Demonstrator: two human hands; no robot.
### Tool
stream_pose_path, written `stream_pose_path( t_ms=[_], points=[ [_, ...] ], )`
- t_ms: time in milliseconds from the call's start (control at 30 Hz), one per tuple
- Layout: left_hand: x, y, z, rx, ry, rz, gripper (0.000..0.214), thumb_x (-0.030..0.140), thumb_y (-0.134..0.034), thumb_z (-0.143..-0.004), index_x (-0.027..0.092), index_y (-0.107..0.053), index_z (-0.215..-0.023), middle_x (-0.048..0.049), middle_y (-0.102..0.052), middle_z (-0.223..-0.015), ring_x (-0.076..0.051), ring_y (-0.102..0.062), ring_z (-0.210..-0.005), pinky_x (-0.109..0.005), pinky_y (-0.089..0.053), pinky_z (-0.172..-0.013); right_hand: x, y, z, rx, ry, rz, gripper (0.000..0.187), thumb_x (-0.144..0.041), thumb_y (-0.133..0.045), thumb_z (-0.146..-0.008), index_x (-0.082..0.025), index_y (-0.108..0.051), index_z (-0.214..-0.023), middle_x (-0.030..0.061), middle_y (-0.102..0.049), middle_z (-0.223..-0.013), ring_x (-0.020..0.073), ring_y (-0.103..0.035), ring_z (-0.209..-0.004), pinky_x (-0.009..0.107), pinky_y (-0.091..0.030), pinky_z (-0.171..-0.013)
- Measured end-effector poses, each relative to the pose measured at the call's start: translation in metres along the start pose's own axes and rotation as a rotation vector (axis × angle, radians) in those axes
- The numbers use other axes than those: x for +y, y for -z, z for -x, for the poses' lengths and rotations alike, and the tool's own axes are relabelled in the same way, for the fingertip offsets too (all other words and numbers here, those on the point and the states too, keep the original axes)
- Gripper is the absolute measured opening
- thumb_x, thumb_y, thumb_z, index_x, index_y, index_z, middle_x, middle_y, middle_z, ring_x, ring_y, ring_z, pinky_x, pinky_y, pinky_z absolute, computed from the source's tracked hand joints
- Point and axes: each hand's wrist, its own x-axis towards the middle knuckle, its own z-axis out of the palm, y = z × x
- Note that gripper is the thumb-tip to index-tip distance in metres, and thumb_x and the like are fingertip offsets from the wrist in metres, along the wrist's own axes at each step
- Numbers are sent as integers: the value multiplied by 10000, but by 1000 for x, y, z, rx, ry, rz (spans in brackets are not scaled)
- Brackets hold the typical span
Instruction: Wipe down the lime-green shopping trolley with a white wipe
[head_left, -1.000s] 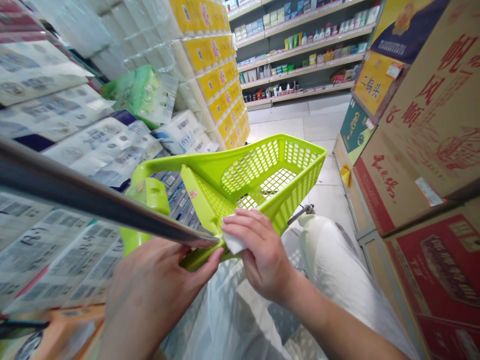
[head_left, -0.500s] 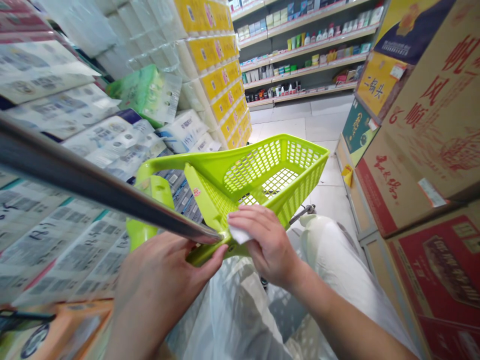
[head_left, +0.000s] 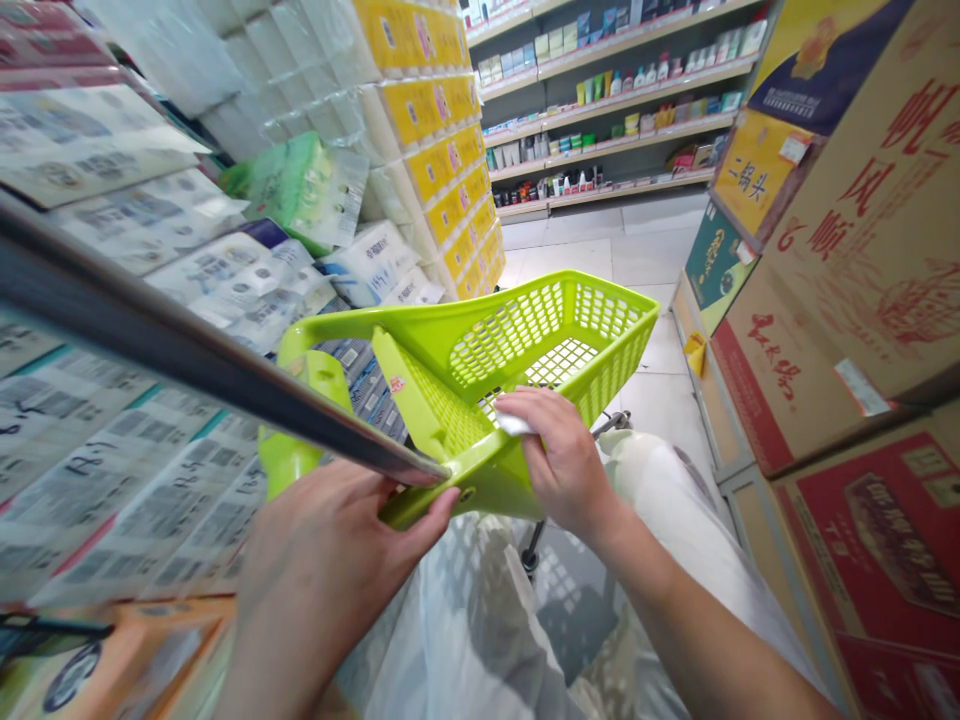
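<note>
Lime-green plastic shopping basket (head_left: pixel 517 360) sits ahead of the person, low in the view, with a chrome bar (head_left: pixel 187 350) crossing its near side. The right hand (head_left: pixel 566 460) is on the basket's inner side, fingers pressed together and pinching a white wipe (head_left: pixel 514 424) against the plastic. Compared with the earlier frames, this hand sits further up and to the right along the basket, and less of the wipe shows beyond the fingers. The left hand (head_left: pixel 322 570) is curled round the near corner of the basket, just under the end of the bar, with its grip unchanged.

Below the basket, a dark metal cart leg (head_left: pixel 532 540) now shows, and a white plastic sack (head_left: pixel 675 540) lies to the right. Stacked packs of tissue (head_left: pixel 150 220) line the left side, printed cartons (head_left: pixel 847 270) line the right, and stocked shelves (head_left: pixel 607 110) stand beyond the tiled floor (head_left: pixel 645 340).
</note>
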Motion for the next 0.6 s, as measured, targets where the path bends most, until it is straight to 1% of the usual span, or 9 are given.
stream_pose_path(
  t_ms=[67,167,233,300,400,467,500,600],
  points=[
    [0,-1,0,20,-5,-2,290,520,-569,-845,302,-751,-787,2,-751,-732,-199,-660,-654,-294,-419,-578,-3,0,0,-12,3,-18,361,-57,-434,-869,-196,-651,-1122,75,-727,-1125,209,-613,-1155,429,-441,-1077],
    [-1,-2,1,88,-40,-3,292,508,-569,-844,295,-745,-752,3,-741,-690,-207,-656,-624,-303,-413,-570,-18,-1,2,-122,115,-127,359,-82,-466,-870,-193,-627,-1172,69,-713,-1186,204,-604,-1173,416,-432,-1088],
    [-1,-2,1,117,-68,1,277,489,-576,-844,295,-745,-741,6,-733,-668,-206,-650,-607,-304,-408,-562,-21,-1,2,-160,158,-168,354,-95,-476,-876,-194,-619,-1184,68,-709,-1201,197,-610,-1168,404,-436,-1081],
    [-2,-1,1,116,-89,25,271,490,-588,-842,296,-748,-743,14,-733,-662,-198,-646,-594,-299,-412,-552,-16,0,1,-138,126,-144,347,-86,-465,-878,-194,-627,-1166,72,-717,-1174,196,-618,-1151,404,-446,-1062],
    [-3,-1,2,115,-103,39,279,506,-604,-837,292,-755,-742,20,-730,-648,-192,-638,-563,-300,-415,-531,-3,1,0,-54,6,-43,346,-63,-439,-874,-186,-649,-1120,81,-727,-1120,213,-619,-1131,430,-446,-1050],
    [-6,-1,3,133,-110,13,290,510,-604,-835,289,-751,-720,16,-724,-629,-203,-635,-545,-311,-411,-517,-5,1,1,-37,-16,-27,351,-61,-436,-870,-189,-654,-1112,79,-728,-1113,217,-615,-1134,435,-439,-1059],
    [-7,-2,4,140,-119,1,300,511,-597,-837,288,-746,-704,14,-722,-621,-210,-637,-540,-318,-411,-513,-9,0,1,-55,6,-46,349,-68,-443,-868,-192,-652,-1119,75,-726,-1123,215,-615,-1136,431,-434,-1067],
    [-11,-3,5,152,-146,-8,316,505,-570,-849,294,-735,-682,16,-725,-622,-223,-652,-548,-330,-423,-518,-24,-3,3,-148,134,-141,342,-94,-476,-871,-194,-639,-1155,68,-716,-1176,198,-613,-1154,397,-427,-1083]
  ],
)
